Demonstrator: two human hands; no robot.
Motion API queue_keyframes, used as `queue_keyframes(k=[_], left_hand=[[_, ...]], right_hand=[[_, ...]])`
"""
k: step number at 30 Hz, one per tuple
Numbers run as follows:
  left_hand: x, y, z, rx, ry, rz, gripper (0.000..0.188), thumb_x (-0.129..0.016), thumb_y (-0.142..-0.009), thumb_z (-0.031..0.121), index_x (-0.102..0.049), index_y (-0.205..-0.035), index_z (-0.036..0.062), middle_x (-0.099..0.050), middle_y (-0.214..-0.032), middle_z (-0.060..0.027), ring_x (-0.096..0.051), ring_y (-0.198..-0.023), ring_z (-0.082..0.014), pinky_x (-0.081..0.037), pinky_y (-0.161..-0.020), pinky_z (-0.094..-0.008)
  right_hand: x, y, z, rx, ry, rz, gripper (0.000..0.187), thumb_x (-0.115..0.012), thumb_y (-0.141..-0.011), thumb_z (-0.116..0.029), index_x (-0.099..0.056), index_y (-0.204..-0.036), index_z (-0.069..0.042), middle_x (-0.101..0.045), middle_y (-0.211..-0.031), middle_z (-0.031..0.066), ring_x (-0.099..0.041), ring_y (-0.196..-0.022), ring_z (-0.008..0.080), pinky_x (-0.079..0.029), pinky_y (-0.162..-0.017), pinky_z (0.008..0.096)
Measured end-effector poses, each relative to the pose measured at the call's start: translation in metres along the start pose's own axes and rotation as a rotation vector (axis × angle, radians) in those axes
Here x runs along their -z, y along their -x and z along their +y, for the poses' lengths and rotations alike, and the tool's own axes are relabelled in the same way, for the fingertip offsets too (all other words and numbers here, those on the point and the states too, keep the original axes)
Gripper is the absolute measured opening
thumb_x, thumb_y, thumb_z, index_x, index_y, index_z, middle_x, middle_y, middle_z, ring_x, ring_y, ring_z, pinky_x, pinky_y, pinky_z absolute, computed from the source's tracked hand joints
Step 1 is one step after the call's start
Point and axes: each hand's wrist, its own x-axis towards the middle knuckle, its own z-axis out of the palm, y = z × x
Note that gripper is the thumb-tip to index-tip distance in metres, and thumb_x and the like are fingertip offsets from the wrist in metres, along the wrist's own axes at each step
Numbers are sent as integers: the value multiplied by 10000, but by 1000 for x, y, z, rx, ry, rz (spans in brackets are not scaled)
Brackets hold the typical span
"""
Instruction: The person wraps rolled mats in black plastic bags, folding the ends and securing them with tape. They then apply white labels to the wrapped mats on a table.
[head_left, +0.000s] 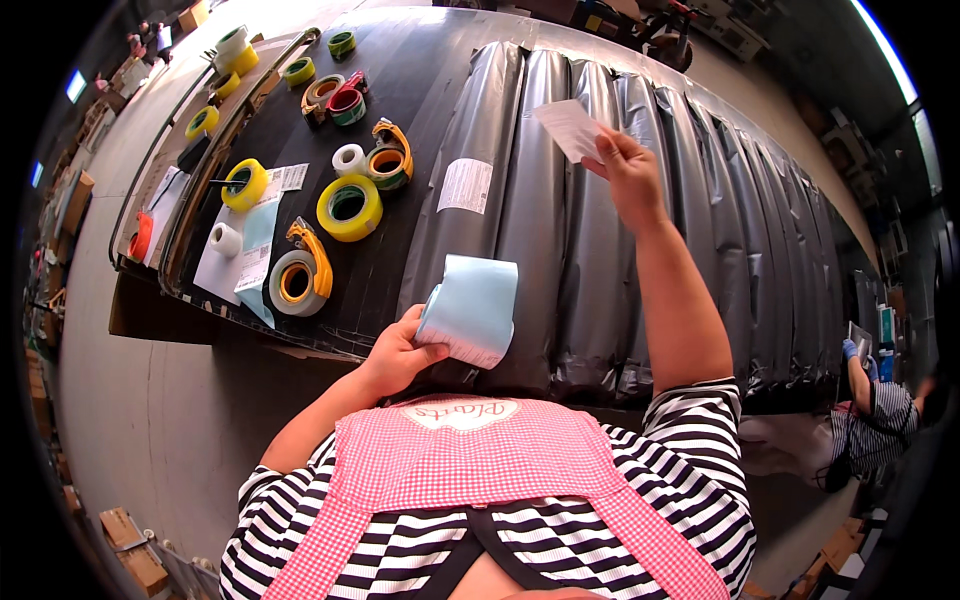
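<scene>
My left hand (396,352) is closed on a roll of labels (470,305) with pale blue backing, held over the near end of the wrapped packages. A white label (568,130) is pinched in my right hand (630,175), raised above the row. Below both hands lie long packages in dark grey plastic (532,230), side by side across the table. One package at the left end bears a stuck white label (465,187). No label shows on the package surfaces right under my right hand, though my arm hides part of them.
Left on the black table (410,100) are a yellow tape roll (349,208), a tape dispenser (299,280), another dispenser (389,163), a small white roll (225,240) and label sheets (256,245). A co-worker (875,420) in blue gloves stands at the far right.
</scene>
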Motion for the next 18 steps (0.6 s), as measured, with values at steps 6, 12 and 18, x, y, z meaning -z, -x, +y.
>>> queue_keyframes(k=[6,12,18], left_hand=[[3,8,-6,40,230,12,344,-627,-922,-1,-587,-1264,3,-481,-1306,-40,-497,-1213,-170,-385,-1070,-326],[10,6,-17,66,304,-41,405,-633,-936,43,-539,-1330,19,-515,-1297,-30,-509,-1208,-166,-391,-1076,-334],[13,10,-24,65,308,-34,449,-634,-934,38,-505,-1364,25,-538,-1278,-28,-509,-1201,-155,-392,-1071,-331]], right_hand=[[-28,30,101,455,706,-58,357,-692,-877,-103,-664,-1233,-94,-557,-1377,163,-468,-1334,343,-404,-1104,393],[-25,38,121,338,793,-140,353,-689,-880,-127,-664,-1230,-89,-544,-1391,165,-449,-1351,332,-382,-1124,397],[-28,55,44,-55,1049,-514,333,-595,-934,-197,-651,-1254,-125,-514,-1441,74,-455,-1347,243,-340,-1140,457]])
